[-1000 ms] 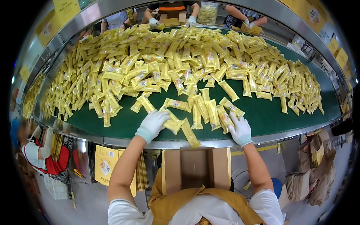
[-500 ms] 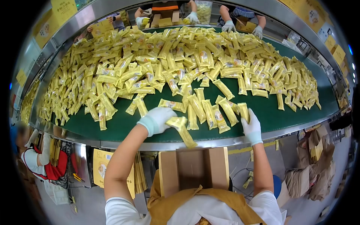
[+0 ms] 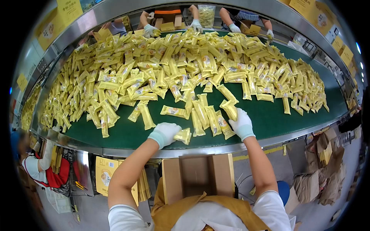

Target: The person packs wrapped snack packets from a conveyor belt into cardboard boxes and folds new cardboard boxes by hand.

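Observation:
My left hand, in a white glove, is closed on yellow packets whose ends stick out to its right, near the belt's front edge. In my right hand, also gloved, is a yellow packet, gripped at its lower end and tilted to the upper left. Several loose packets lie between the hands on the green belt. An open cardboard box stands right in front of my body, below the metal edge.
A large heap of yellow packets covers the far side of the belt. Gloved co-workers' hands reach in across it. Flat yellow cartons stand at lower left, near a person in a red apron. Brown paper sacks lie at lower right.
My left hand has turned its packets sideways and moved slightly down. My right hand has moved left, from an upright packet to the one it now grips. The co-workers' hands have shifted.

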### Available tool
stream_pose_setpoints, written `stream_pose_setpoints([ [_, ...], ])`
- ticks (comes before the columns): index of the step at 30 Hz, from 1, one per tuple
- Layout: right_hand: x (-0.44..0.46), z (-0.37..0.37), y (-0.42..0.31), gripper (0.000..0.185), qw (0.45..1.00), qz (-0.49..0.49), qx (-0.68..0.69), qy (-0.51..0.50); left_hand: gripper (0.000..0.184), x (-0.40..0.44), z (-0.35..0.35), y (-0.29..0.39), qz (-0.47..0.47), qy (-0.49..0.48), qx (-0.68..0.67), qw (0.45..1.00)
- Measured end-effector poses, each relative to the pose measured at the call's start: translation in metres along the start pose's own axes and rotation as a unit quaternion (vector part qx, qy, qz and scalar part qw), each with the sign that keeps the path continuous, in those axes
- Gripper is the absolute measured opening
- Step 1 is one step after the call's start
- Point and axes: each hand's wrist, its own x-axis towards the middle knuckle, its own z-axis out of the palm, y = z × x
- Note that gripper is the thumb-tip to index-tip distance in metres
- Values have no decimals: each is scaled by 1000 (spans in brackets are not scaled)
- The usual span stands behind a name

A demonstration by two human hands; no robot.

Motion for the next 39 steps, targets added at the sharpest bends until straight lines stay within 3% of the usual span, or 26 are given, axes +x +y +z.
stream_pose_setpoints([
  [1,-5,1,-7,56,999,-6,38,17,31,-1,12,-7,-2,42,0,999],
  [2,-8,7,-11,46,999,12,-14,-38,34,-1,25,-11,-3,83,-1,997],
  [3,-12,9,-26,41,994,36,-50,-93,36,0,24,-10,3,81,-4,997],
  [7,-8,21,-30,44,982,78,-106,-138,40,-6,16,-8,1,70,2,998],
  [8,-9,25,-20,33,986,20,-141,-85,41,-7,15,-8,-5,66,8,998],
  [11,-12,31,26,42,945,-103,-303,62,40,-6,57,-28,-84,225,21,970],
  [15,-52,-8,24,63,951,-182,-248,28,77,-29,72,-4,-50,315,57,946],
  [16,-64,-15,15,80,958,-195,-210,21,100,-36,72,3,-52,243,73,966],
  [19,-68,-5,18,100,959,-166,-226,28,107,-35,72,0,-48,234,102,966],
  [22,-37,-22,10,113,957,-21,-242,-156,108,-30,26,-6,-96,49,-14,994],
  [25,-6,-32,-2,121,929,43,-250,-270,105,-24,52,-17,-36,177,21,983],
  [28,11,-45,-9,112,948,-4,-210,-237,106,-25,47,-18,-50,70,-73,994],
  [31,37,-53,0,103,977,4,-119,-179,106,-22,34,-26,-38,92,-120,988],
  [33,58,-48,13,102,980,-3,-130,-151,104,-3,16,-40,-4,148,-141,979],
  [35,72,-36,29,99,975,15,-85,-206,102,16,-15,-47,-2,138,-165,977],
  [37,82,-26,40,97,956,55,9,-288,102,47,-13,-65,76,161,-132,975],
  [38,77,-19,43,87,952,64,66,-292,104,60,-13,-68,60,91,-76,991],
  [39,73,-4,53,90,959,83,71,-262,104,61,-11,-67,45,79,-74,993],
])
